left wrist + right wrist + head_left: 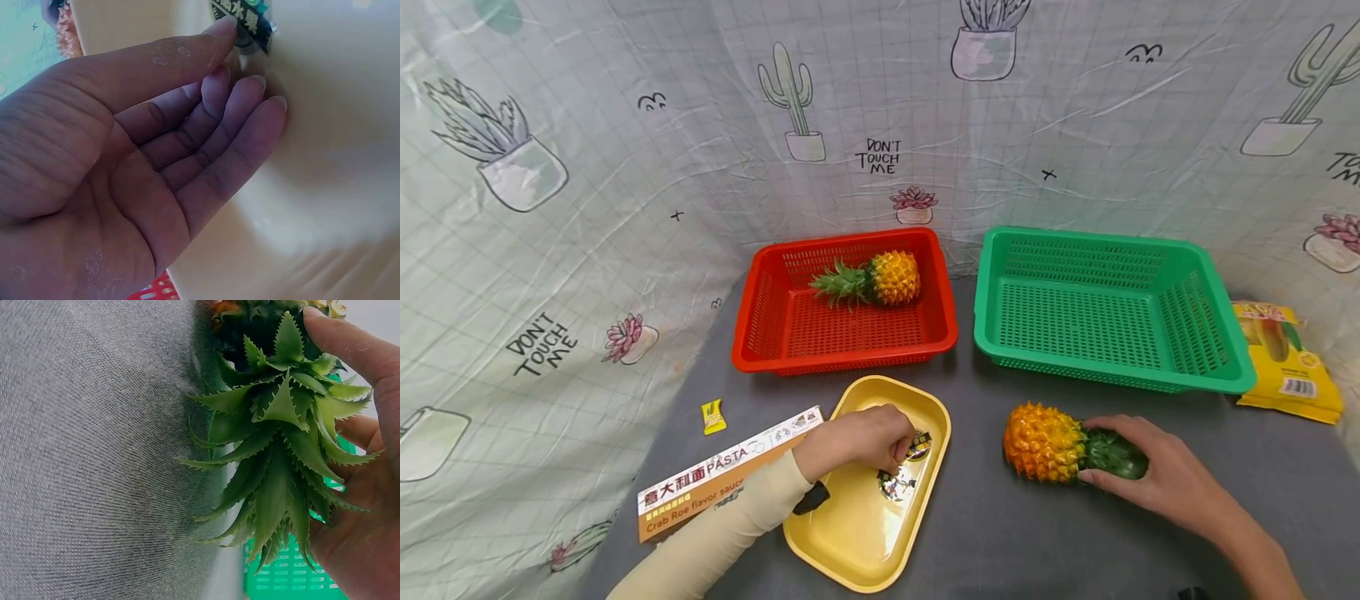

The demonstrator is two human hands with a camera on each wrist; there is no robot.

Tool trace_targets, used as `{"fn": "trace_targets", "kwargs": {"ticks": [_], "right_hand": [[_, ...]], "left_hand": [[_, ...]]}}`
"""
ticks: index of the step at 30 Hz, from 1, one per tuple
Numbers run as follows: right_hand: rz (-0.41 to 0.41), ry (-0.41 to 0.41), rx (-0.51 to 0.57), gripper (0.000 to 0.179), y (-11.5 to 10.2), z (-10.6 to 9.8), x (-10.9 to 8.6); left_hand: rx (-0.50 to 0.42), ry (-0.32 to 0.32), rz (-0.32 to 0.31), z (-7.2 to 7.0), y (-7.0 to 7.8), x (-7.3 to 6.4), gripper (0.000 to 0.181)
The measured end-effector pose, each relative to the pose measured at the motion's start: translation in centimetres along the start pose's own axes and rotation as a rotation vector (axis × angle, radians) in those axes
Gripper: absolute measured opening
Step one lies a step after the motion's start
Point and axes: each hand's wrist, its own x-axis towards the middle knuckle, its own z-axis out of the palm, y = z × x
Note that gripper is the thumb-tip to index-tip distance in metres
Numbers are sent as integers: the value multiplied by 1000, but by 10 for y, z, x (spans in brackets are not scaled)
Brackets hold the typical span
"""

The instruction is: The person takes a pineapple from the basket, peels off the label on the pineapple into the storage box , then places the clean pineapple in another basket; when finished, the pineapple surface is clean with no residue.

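My left hand (pixel 876 437) reaches down into a yellow tray (pixel 867 575). Its thumb overlaps a small packet with a black label (pixel 253 28), pinching it against the index finger, whose tip is mostly hidden. Another small dark-printed packet (pixel 897 486) lies in the tray beside the hand. To the right, my right hand (pixel 1150 471) grips a toy-like pineapple (pixel 1043 443) at its leafy crown. This pineapple lies on its side on the grey table, fruit end pointing left. In the right wrist view the thumb presses where the green leaves (pixel 281 450) meet the fruit.
Behind the tray stands a red basket (pixel 842 364) holding a second pineapple (pixel 895 277). A green basket (pixel 1112 379) is beside it, with a yellow bag (pixel 1288 375) at its right. A pasta box (pixel 730 475) and a small yellow packet (pixel 712 417) lie at left.
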Motion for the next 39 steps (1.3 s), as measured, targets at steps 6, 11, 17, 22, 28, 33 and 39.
{"fn": "trace_targets", "kwargs": {"ticks": [6, 11, 17, 22, 28, 33, 39], "right_hand": [[1, -5, 2, 59, 0, -1, 0], [5, -10, 26, 59, 0, -3, 0], [2, -2, 4, 59, 1, -1, 0], [3, -6, -1, 59, 1, 0, 0], [5, -13, 9, 59, 0, -1, 0], [-6, 0, 7, 59, 0, -1, 1], [-12, 2, 16, 59, 1, -3, 1]], "left_hand": [[-51, 13, 28, -11, 2, -4, 28], [-85, 47, 44, -24, 7, -4, 28], [-122, 65, 97, -37, 14, 0, 26], [-127, 95, 156, -44, 19, 7, 25], [-145, 103, 170, -50, 26, 13, 21], [-153, 139, 210, -54, 32, 18, 16], [-156, 193, 270, -58, 38, 25, 16]]}}
